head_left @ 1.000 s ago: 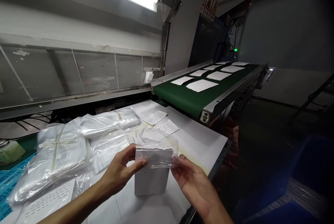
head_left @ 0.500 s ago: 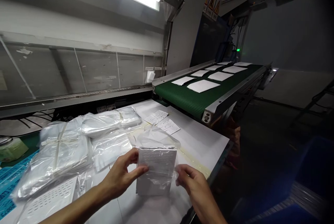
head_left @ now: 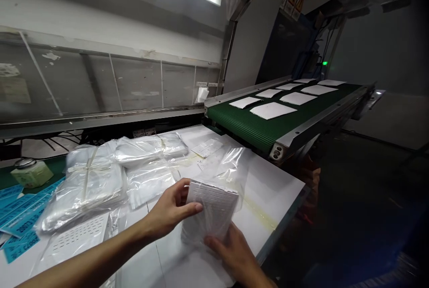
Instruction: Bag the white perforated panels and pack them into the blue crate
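Note:
My left hand grips the left side of a white perforated box, with the thumb lying across its face. My right hand is under the lower right of the box, pressing a clear plastic bag around it. The box sits partly inside this bag, and the loose upper part of the film spreads across the white table. Film covers the lower half of the box. The box tilts on or just above the tabletop.
Banded stacks of film-wrapped white items lie left of my hands, with a bagged perforated panel nearer me. Printed paper sheets lie beyond. A green conveyor belt carrying white sheets runs along the far right edge. Blue labels lie far left.
The box has tilted and moved right, deeper into the bag. My right hand has moved under it, and the loose film now lies spread further toward the conveyor.

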A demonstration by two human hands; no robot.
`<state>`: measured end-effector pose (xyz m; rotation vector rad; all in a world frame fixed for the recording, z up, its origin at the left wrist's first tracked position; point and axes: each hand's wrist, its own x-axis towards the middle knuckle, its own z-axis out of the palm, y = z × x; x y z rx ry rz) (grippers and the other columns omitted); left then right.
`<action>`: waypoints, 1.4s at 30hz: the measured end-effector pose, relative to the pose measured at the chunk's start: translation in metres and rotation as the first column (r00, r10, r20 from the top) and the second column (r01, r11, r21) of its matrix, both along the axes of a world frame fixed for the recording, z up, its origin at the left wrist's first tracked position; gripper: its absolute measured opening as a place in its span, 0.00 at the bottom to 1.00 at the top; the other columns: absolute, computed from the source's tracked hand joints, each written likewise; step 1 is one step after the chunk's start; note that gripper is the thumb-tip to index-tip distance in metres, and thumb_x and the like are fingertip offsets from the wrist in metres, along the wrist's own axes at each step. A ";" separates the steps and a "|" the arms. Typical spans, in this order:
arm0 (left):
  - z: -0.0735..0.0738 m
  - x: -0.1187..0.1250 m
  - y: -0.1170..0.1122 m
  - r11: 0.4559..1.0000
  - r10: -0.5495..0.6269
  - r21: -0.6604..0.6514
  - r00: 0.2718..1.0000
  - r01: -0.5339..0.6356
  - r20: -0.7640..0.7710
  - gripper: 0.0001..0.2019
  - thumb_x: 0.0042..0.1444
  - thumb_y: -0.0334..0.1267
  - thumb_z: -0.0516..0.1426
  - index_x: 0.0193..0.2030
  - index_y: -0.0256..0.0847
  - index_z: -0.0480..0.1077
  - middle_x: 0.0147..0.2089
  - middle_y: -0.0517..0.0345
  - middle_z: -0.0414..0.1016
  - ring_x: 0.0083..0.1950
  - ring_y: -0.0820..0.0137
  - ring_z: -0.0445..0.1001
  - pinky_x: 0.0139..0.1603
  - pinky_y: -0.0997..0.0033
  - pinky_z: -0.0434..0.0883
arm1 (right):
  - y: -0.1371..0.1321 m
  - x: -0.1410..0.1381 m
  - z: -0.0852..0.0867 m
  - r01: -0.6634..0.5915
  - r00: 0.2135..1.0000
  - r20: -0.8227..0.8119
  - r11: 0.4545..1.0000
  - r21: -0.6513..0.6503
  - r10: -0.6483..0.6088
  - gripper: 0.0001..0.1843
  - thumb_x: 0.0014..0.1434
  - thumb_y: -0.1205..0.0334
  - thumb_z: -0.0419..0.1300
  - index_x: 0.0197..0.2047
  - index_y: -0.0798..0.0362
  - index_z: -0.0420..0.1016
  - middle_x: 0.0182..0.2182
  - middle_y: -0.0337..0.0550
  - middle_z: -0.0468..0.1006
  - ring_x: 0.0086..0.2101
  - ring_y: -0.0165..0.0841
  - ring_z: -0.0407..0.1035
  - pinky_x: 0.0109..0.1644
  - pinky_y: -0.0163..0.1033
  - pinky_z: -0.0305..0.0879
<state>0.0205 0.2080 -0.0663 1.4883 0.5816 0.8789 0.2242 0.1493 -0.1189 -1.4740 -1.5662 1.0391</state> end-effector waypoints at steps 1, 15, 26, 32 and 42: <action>-0.003 0.000 -0.001 1.000 0.013 0.001 1.000 -0.013 -0.005 0.16 0.54 0.38 0.59 0.49 0.38 0.66 0.46 0.52 0.73 0.47 0.62 0.72 0.47 0.63 0.70 | -0.001 0.001 0.000 0.018 1.000 0.018 1.000 0.002 -0.018 0.23 0.49 0.57 0.64 0.49 0.54 0.70 0.45 0.48 0.76 0.46 0.46 0.69 0.49 0.47 0.65; -0.021 -0.012 -0.004 0.991 -0.104 -0.079 0.995 0.104 0.001 0.25 0.48 0.36 0.63 0.55 0.39 0.65 0.51 0.51 0.72 0.52 0.59 0.69 0.53 0.60 0.66 | -0.006 -0.015 -0.021 -0.086 0.988 0.127 0.996 0.008 0.084 0.18 0.52 0.56 0.59 0.46 0.53 0.73 0.44 0.49 0.76 0.47 0.45 0.68 0.50 0.43 0.64; -0.021 -0.008 -0.003 0.812 0.292 -0.538 0.956 -0.227 0.037 0.28 0.50 0.56 0.58 0.48 0.34 0.67 0.43 0.44 0.77 0.40 0.59 0.76 0.45 0.56 0.72 | -0.020 -0.052 -0.012 0.192 0.838 -0.494 0.973 -0.132 -0.232 0.46 0.44 0.40 0.64 0.59 0.53 0.51 0.46 0.57 0.75 0.44 0.50 0.72 0.46 0.51 0.67; 0.004 -0.038 -0.010 0.710 0.334 -0.640 0.941 -0.295 -0.064 0.26 0.50 0.55 0.58 0.43 0.30 0.68 0.40 0.41 0.77 0.36 0.60 0.77 0.39 0.58 0.74 | -0.033 -0.071 -0.005 0.130 0.935 -0.330 0.991 -0.024 -0.131 0.51 0.38 0.40 0.67 0.61 0.50 0.54 0.50 0.54 0.73 0.50 0.53 0.67 0.49 0.49 0.66; 0.054 -0.144 -0.037 0.818 0.183 -0.538 0.978 -0.206 -0.097 0.17 0.53 0.48 0.59 0.38 0.32 0.73 0.42 0.46 0.76 0.37 0.66 0.74 0.41 0.64 0.71 | 0.032 -0.122 0.057 -0.451 0.878 0.299 0.856 0.252 0.374 0.08 0.52 0.62 0.56 0.22 0.49 0.71 0.19 0.43 0.74 0.19 0.36 0.67 0.21 0.39 0.61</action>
